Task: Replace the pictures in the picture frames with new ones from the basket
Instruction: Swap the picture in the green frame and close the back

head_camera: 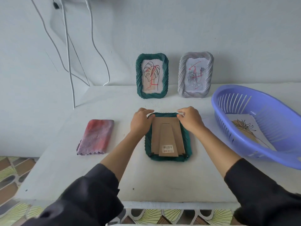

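Gripping face-down green frame (167, 137) at far corners, left hand (140, 121), right hand (190, 119), both curled

The left sleeve (84, 198) and right sleeve (263, 190) are loose, dark charcoal fabric, ending in bunched, softly folded cuffs well behind the left hand (141, 121) and right hand (190, 119), with bare forearms between.

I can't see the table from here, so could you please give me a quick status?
Left hand grips far-left corner of face-down green picture frame. Right hand touches far-right corner of cardboard back. Back not yet out. Nothing blocking.
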`<state>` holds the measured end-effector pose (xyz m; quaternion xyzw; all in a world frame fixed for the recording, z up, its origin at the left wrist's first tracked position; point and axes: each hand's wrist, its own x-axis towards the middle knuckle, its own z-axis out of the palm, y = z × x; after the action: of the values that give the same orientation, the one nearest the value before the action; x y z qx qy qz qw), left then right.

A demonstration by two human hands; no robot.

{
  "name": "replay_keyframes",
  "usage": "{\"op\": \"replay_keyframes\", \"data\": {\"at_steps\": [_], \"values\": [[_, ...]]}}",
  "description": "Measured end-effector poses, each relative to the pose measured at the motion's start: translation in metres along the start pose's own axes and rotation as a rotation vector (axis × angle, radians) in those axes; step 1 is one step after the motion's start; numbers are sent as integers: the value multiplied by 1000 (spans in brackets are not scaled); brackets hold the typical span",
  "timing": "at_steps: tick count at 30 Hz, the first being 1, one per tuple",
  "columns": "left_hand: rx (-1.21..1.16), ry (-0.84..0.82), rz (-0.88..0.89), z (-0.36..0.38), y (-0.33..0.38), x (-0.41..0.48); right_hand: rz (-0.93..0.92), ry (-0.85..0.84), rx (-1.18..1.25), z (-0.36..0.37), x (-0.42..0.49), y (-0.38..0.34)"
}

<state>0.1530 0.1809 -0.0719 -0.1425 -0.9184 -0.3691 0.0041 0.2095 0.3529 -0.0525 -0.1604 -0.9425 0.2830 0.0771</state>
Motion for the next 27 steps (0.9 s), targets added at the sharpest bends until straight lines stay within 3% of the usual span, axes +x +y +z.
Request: {"op": "replay_keyframes", "data": {"at_steps": [9,27], "values": [[109,51,51,14,-5,4,27,76,35,16,-1,3],[93,148,69,17,-9,3,-23,169,-82,22,-4,3]]}}
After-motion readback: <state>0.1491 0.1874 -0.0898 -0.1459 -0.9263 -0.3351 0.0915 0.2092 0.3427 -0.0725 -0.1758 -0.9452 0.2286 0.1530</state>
